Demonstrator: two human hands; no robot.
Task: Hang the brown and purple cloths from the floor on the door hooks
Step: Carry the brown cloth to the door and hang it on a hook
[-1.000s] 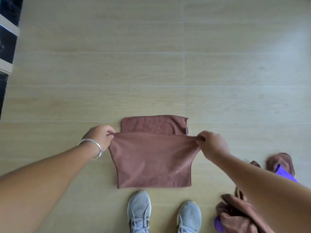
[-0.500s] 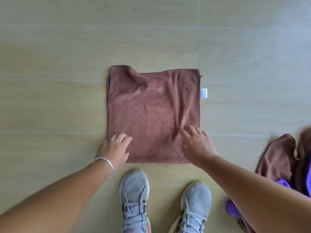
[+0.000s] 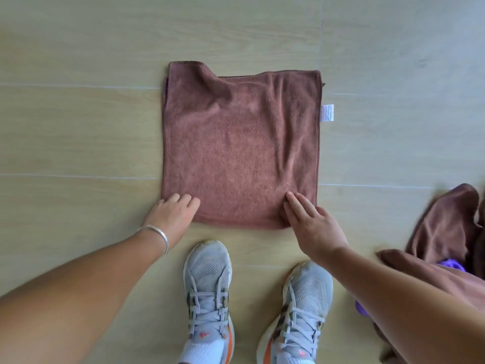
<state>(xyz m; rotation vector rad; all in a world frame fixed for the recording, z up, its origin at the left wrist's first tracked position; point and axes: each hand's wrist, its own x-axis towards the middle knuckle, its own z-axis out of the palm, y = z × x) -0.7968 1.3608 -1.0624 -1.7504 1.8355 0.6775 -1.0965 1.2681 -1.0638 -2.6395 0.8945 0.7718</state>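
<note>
While the person bends over the wooden floor [image 3: 78,132], a brown cloth [image 3: 241,148] lies spread flat on it in a rough square, just ahead of 2 grey sneakers [image 3: 207,292]. A white label [image 3: 327,112] sticks out from the cloth's right edge, and its far left corner is rumpled. The left hand [image 3: 172,219] rests on the cloth's near left corner with its fingers loosely bent, grasping nothing; a silver bracelet [image 3: 157,236] circles that wrist. The right hand [image 3: 312,227] lies flat on the near right corner, fingers straight and together, pressing the fabric down without gripping it. At the right edge of the floor, near the right forearm, a heap of more brown cloths [image 3: 446,232] sits bunched up, with bits of a purple cloth [image 3: 452,265] showing from under it. The heap lies well apart from the spread cloth.
</note>
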